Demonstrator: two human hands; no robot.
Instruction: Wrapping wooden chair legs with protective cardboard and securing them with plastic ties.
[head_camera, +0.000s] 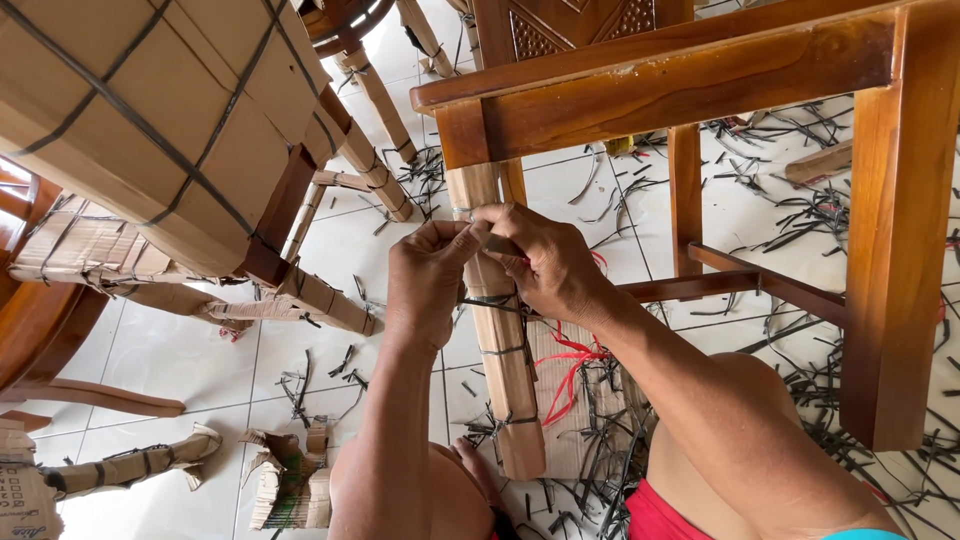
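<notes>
A wooden chair (700, 80) stands in front of me. Its near left leg (505, 370) is wrapped in brown cardboard tied with dark straps. My left hand (425, 280) and my right hand (545, 260) meet at the top of that wrapped leg, just under the seat rail. Both pinch a dark plastic strap (490, 305) that runs around the cardboard. The fingertips of both hands press together where the strap crosses. A red string (570, 365) hangs behind the leg below my right wrist.
Another chair (150, 110) fully wrapped in strapped cardboard leans at the upper left. Cut dark strap pieces (800, 210) litter the white tiled floor. Crumpled cardboard scraps (290, 480) lie at the lower left. My knees show at the bottom.
</notes>
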